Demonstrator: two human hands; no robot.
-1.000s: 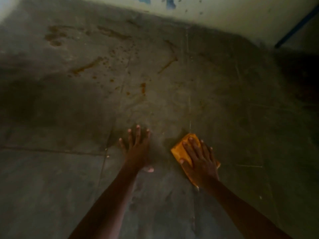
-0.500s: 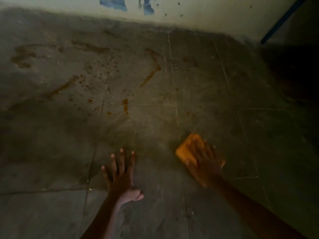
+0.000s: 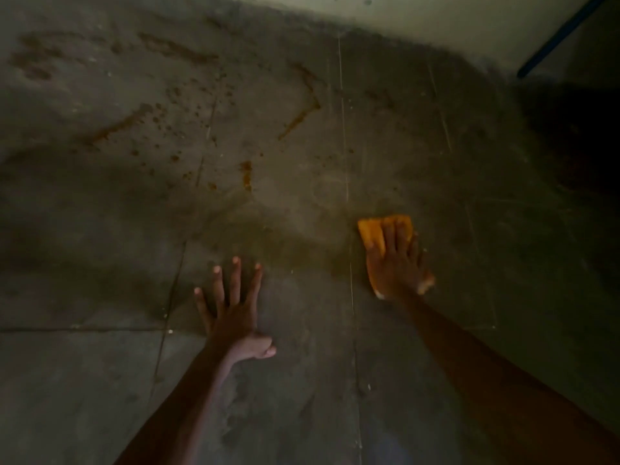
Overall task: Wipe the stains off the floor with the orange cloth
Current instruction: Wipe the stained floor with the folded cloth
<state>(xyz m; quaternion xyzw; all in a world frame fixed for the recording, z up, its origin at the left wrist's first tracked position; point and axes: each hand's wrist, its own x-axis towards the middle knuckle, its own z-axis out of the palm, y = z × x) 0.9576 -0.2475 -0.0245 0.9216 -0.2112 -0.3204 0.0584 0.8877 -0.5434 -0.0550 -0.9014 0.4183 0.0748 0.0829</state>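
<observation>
Fingers of right hand (image 3: 396, 263) lie flat, pressing folded orange cloth (image 3: 370, 229) onto grey floor (image 3: 469, 196); left hand (image 3: 231, 313) rests splayed, empty. Cloth looks soft, light, limp; best pinned under the palm. Stains (image 3: 246, 174) lie beyond.

Single head-worn view, angled down, close over floor (image 3: 302, 397), facing wall (image 3: 436, 15)

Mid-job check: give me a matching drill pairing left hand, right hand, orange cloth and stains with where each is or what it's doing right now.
1. left hand
2. right hand
3. orange cloth
4. stains

A. pinned under a palm
B. fingers spread flat on the bare floor
C. pressing down on fabric
D. scattered ahead of both hands

Pairs: 1-B, 2-C, 3-A, 4-D
</observation>
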